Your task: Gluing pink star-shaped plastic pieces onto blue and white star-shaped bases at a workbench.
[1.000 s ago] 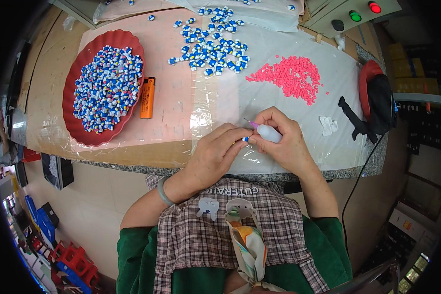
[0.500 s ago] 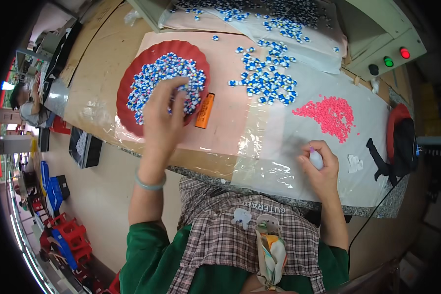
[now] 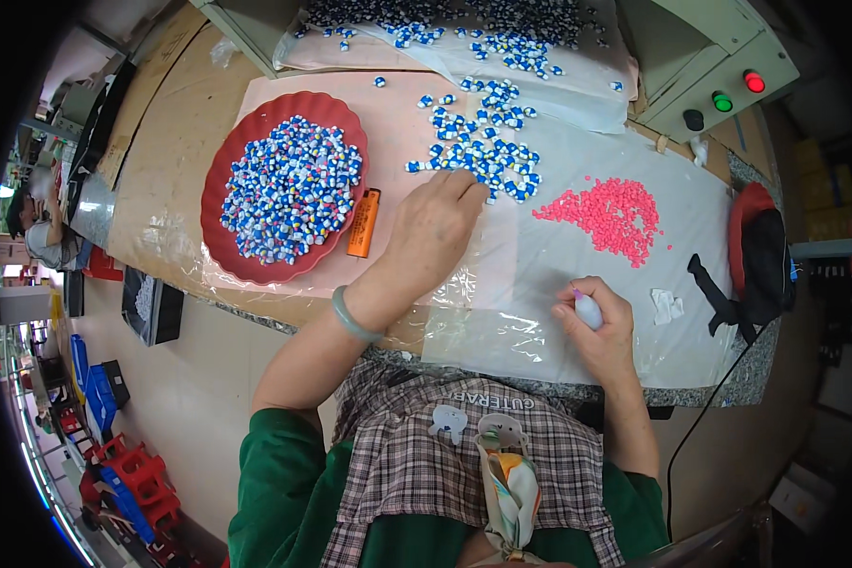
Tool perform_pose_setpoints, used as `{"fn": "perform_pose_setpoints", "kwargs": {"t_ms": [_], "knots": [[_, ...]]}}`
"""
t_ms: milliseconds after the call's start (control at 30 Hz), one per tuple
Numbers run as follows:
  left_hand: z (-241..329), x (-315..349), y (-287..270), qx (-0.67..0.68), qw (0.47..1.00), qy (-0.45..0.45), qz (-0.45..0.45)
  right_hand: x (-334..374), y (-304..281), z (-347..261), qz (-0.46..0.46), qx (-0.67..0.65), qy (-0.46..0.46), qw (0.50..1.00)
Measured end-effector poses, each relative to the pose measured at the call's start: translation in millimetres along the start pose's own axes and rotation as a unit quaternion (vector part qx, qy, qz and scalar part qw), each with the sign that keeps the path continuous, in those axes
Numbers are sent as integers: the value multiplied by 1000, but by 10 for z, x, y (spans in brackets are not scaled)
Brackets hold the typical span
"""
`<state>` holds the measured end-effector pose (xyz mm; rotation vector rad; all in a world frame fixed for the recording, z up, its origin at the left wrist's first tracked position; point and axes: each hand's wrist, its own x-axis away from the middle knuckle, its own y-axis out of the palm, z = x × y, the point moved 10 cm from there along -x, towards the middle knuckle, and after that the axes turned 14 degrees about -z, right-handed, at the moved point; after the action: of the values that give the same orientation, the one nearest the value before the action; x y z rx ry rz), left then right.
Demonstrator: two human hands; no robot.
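My left hand (image 3: 435,227), with a pale bangle (image 3: 354,316) on its wrist, reaches to the near edge of a scattered group of small blue-and-white pieces (image 3: 502,151). Its fingers are drawn together; what they grip, if anything, is hidden. In my right hand (image 3: 604,331) is a small whitish squeeze bottle (image 3: 589,310) with a purple tip, held above the plastic-covered table. A pile of tiny pink pieces (image 3: 608,220) lies beyond that hand. On the left, a red scalloped tray (image 3: 220,248) holds a heap of blue-and-white pieces (image 3: 289,189). Beside it lies an orange cylinder (image 3: 363,223).
At the back, a grey metal housing (image 3: 710,80) with red and green lights overhangs a sheet bearing many more pieces. A crumpled white scrap (image 3: 666,306) and a black-and-red item (image 3: 759,251) lie on the right. A black crate (image 3: 151,308) stands beyond the table's left side.
My left hand has moved right, from over the red tray to the scattered blue-and-white pieces, and its fingers have drawn together. My right hand still holds the squeeze bottle. The whole view has shifted slightly.
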<state>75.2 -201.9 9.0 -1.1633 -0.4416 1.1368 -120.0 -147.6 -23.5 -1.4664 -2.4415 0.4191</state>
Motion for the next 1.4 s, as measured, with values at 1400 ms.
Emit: {"fn": "perform_pose_setpoints", "kwargs": {"t_ms": [1400], "knots": [[291,733,780,711,672,-174,-110,269,-175,-633,113,152,-179,966]]}}
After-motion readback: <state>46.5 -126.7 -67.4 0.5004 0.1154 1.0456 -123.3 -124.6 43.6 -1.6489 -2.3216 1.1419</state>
